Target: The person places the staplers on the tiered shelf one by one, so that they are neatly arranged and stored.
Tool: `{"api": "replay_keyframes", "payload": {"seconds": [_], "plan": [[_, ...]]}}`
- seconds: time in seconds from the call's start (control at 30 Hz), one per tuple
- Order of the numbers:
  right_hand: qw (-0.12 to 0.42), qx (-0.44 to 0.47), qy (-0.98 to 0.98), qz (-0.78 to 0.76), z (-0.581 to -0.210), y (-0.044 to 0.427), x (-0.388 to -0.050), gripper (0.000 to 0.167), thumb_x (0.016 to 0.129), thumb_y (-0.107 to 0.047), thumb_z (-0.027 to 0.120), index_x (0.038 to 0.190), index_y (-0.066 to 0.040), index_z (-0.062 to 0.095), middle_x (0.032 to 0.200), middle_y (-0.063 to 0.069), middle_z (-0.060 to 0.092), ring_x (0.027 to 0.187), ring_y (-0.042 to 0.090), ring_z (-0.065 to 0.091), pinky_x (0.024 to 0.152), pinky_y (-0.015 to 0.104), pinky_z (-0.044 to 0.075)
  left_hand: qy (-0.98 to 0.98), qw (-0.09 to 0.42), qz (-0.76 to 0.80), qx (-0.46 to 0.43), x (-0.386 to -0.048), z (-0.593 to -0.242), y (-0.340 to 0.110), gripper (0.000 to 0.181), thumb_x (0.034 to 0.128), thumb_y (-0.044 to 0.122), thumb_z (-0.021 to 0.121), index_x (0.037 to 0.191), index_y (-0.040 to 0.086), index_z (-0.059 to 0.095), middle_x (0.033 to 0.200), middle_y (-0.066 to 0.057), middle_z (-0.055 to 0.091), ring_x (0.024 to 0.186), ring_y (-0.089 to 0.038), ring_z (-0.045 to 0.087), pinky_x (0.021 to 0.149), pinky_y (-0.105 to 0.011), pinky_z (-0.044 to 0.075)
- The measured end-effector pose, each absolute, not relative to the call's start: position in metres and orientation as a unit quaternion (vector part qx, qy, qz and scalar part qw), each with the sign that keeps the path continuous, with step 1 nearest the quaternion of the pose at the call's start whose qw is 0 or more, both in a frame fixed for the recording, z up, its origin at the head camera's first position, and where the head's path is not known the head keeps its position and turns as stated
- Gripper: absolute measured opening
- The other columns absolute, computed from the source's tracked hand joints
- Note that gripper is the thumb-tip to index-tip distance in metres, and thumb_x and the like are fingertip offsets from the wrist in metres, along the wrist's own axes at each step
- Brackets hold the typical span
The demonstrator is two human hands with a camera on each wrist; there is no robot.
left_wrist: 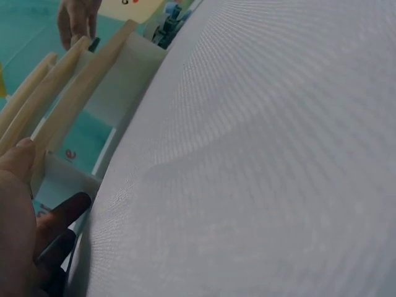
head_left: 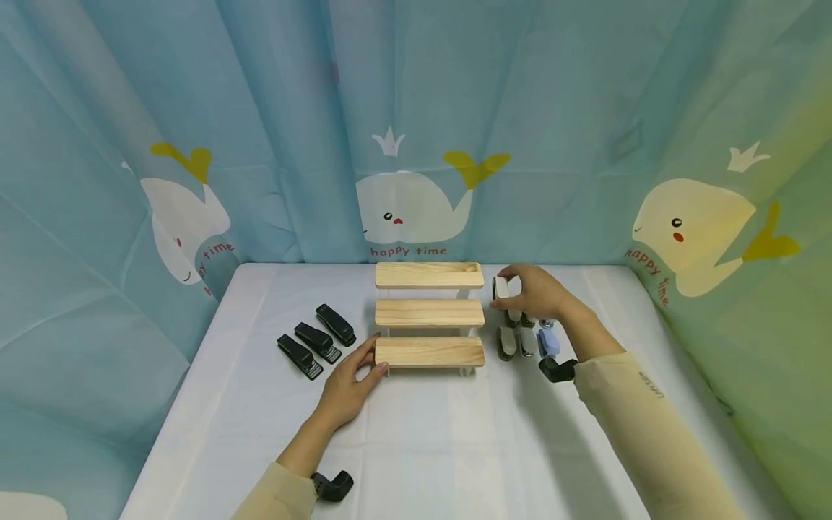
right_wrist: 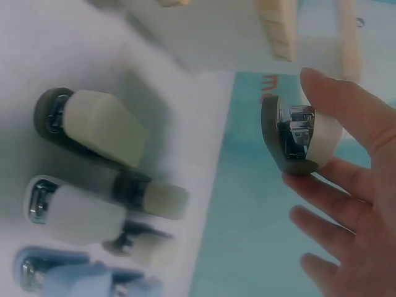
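Note:
A three-tier wooden shelf (head_left: pixel 430 313) with pale supports stands at the middle of the table. My left hand (head_left: pixel 347 390) grips the left end of its lowest board (head_left: pixel 430 352); in the left wrist view the thumb lies against the wood and the fingers are beside the pale side panel (left_wrist: pixel 67 174). My right hand (head_left: pixel 539 291), right of the top tier, pinches a small cream stapler (head_left: pixel 500 287) with a dark base. The right wrist view shows this stapler (right_wrist: pixel 322 139) raised between thumb and fingers, the other fingers spread.
Several small staplers stand right of the shelf, including a cream one (head_left: pixel 507 341), a grey-white one (head_left: pixel 527 341) and a blue one (head_left: pixel 549 342). Three black staplers (head_left: pixel 316 341) lie left of the shelf. A whale-printed curtain (head_left: pixel 559 108) surrounds the table's (head_left: pixel 416 448) back and sides.

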State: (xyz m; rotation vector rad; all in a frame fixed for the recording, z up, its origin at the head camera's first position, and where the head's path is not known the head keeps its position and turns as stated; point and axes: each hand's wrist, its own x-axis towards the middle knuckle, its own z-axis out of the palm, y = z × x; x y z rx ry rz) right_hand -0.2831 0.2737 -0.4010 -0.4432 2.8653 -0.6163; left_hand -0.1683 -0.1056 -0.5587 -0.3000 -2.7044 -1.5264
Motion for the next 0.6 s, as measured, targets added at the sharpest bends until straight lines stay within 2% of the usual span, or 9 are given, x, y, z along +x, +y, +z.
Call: {"api": "replay_keyframes", "payload": {"seconds": [0.2,0.6], "plan": [[0.082,-0.157,0.961,-0.21,-0.385,0.272,-0.282,0.074,0.09,-0.045,0.079,0.144,0.0,0.055,0.141,0.023,0.058,0.132,0.044,0.054,0.106,0.062,0.045,-0.864,0.01,-0.495,-0.088,-0.17,-0.56,-0.105,0.067,0.0979,0.056,0.065,0.158,0.037,0.042,0.119,0.016,0.075,0.139,-0.021,0.056,0.117,-0.058,0.039],[0.088,-0.162,0.958,-0.218,-0.365,0.273,-0.282,0.076,0.091,-0.046,0.079,0.145,0.0,0.053,0.145,0.024,0.055,0.137,0.045,0.05,0.11,0.063,0.043,-0.86,0.005,-0.504,-0.081,-0.168,-0.559,-0.104,0.066,0.0977,0.055,0.066,0.157,0.037,0.043,0.119,0.012,0.076,0.14,-0.024,0.056,0.117,-0.059,0.038]]}}
